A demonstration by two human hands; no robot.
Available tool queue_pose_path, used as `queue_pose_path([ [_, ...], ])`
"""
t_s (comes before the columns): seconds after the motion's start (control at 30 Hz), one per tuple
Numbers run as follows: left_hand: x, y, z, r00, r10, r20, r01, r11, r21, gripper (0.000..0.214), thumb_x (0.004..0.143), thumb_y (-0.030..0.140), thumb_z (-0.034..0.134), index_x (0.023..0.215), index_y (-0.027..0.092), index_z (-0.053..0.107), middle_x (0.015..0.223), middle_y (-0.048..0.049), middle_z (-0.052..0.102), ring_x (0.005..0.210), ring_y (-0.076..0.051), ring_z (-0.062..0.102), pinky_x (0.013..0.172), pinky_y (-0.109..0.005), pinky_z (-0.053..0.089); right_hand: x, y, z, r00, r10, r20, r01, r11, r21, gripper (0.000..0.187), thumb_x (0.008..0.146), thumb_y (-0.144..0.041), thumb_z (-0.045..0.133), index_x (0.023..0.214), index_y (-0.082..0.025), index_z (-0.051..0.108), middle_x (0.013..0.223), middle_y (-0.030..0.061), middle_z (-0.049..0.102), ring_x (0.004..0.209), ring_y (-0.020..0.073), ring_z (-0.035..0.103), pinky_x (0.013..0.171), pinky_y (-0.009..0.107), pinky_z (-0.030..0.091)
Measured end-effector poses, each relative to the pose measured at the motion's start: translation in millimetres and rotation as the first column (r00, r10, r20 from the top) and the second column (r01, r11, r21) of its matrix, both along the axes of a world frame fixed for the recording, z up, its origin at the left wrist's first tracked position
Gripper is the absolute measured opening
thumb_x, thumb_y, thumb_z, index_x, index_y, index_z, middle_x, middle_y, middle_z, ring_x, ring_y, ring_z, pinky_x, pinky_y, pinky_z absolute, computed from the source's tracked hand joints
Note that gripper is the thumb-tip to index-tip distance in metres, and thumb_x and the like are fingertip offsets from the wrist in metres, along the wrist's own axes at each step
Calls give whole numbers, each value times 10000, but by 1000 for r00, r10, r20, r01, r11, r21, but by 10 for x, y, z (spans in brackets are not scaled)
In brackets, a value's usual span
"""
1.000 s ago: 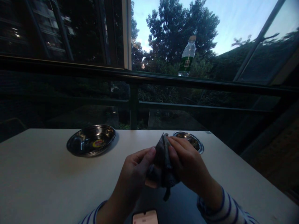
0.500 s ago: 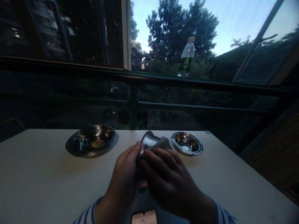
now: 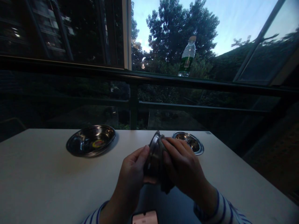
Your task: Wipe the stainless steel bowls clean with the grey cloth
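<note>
A small shiny metal bowl [image 3: 152,160] is held up on its side over the near middle of the table. My left hand [image 3: 132,174] grips its left edge, thumb on the near face. On the other side, my right hand [image 3: 187,166] is closed around a dark grey cloth [image 3: 166,185] and presses it against the bowl; its fingertips lie near the upper rim. Part of the cloth hangs below the right fingers. My right hand overlaps the view of another small metal bowl [image 3: 199,150] standing behind it on the table.
Wide metal dishes [image 3: 77,144], seemingly stacked, with a yellow-red label inside, stand at the back left of the white table [image 3: 42,180]. A phone [image 3: 145,217] lies at the near edge. Beyond the table runs a dark railing [image 3: 158,77] with a plastic bottle [image 3: 187,59] on it.
The held bowl has turned so its rim stands more upright and has shifted right. My right hand has moved up and right with the cloth, which now hangs lower.
</note>
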State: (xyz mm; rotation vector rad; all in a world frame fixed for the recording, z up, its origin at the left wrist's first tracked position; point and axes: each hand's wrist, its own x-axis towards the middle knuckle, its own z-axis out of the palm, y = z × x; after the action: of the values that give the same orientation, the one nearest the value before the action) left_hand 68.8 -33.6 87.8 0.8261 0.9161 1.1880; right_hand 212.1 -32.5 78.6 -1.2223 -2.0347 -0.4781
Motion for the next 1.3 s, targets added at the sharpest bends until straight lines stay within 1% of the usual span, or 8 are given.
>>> queue_pose_path([
  [0.2, -53, 53, -8, 1000, -18, -13, 19, 998, 52, 274, 756, 375, 572, 854, 130, 645, 695, -23, 639, 643, -139, 581, 589, -229, 458, -109, -114, -71, 974, 169, 148, -181, 981, 71, 371, 824, -237, 474, 1172, -122, 529, 1191, 135, 537, 1067, 287, 453, 834, 465, 431],
  [0.3, -65, 57, -24, 999, -54, 7, 53, 997, 49, 318, 762, 416, 559, 897, 138, 634, 682, -8, 630, 597, -123, 565, 566, -226, 454, -133, -130, -89, 962, 203, 182, -223, 970, 93, 376, 812, -211, 485, 1177, -131, 528, 1191, 112, 548, 1071, 272, 453, 843, 440, 428],
  [0.43, -50, 36, -27, 998, -60, -1, 60, 998, 36, 301, 756, 416, 566, 858, 139, 629, 629, 8, 609, 542, -106, 543, 536, -217, 445, -69, -60, -59, 984, 157, 86, -168, 978, 127, 344, 820, -229, 486, 1138, -114, 549, 1170, 135, 548, 1058, 274, 461, 855, 453, 429],
  [0.57, -33, 39, -21, 998, -31, -48, 33, 999, 23, 327, 747, 450, 554, 772, 131, 620, 627, -14, 610, 546, -124, 546, 472, -211, 421, -14, -20, -36, 998, 63, -12, -63, 997, 55, 334, 851, -216, 426, 1142, -102, 541, 1124, 150, 560, 1022, 259, 483, 843, 452, 446],
  [0.77, -48, 53, -18, 998, -57, -11, 57, 997, 50, 291, 739, 427, 575, 774, 142, 623, 614, 11, 577, 560, -114, 532, 506, -216, 442, -50, -83, -56, 974, 199, 104, -210, 971, 113, 353, 805, -239, 511, 1139, -130, 546, 1171, 141, 540, 1067, 291, 456, 835, 480, 443],
  [0.97, -20, 2, -23, 998, -42, -56, 45, 998, 50, 302, 743, 429, 566, 738, 135, 635, 615, -10, 604, 559, -122, 552, 492, -205, 432, 45, 24, 19, 994, 49, -98, -49, 999, 5, 301, 862, -196, 401, 1105, -124, 563, 1054, 130, 593, 952, 231, 528, 804, 419, 469],
  [1.2, -66, 47, -34, 997, -27, -70, 29, 999, 37, 319, 729, 440, 577, 846, 150, 639, 680, -20, 623, 561, -137, 565, 458, -226, 449, -41, -58, -100, 970, 222, 97, -232, 967, 107, 368, 804, -237, 504, 1158, -137, 527, 1177, 142, 537, 1075, 284, 459, 829, 465, 452],
  [1.3, -55, 46, -31, 998, -42, -48, 45, 998, 47, 323, 731, 434, 578, 855, 143, 643, 694, -29, 637, 579, -136, 577, 504, -233, 464, -52, -53, -112, 977, 197, 80, -207, 967, 147, 358, 800, -235, 509, 1143, -135, 536, 1157, 137, 549, 1059, 281, 466, 836, 468, 450],
])
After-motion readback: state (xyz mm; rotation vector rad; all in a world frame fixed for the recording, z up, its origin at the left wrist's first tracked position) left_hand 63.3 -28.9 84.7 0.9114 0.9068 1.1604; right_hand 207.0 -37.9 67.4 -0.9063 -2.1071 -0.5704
